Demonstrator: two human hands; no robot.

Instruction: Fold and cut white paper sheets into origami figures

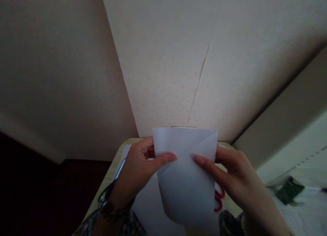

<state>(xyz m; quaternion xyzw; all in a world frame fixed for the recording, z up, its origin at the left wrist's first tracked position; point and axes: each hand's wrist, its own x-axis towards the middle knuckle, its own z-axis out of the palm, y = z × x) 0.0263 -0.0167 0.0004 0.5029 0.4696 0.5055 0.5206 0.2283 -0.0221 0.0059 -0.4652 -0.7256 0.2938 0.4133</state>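
Left hand (143, 167) and right hand (236, 178) pinch opposite edges of a creased white paper sheet (186, 185), raised above the wood-grain surface (108, 178) and red-handled scissors (219, 195). Open room lies leftward; a pale wall (163, 58) rises just beyond the far edge.
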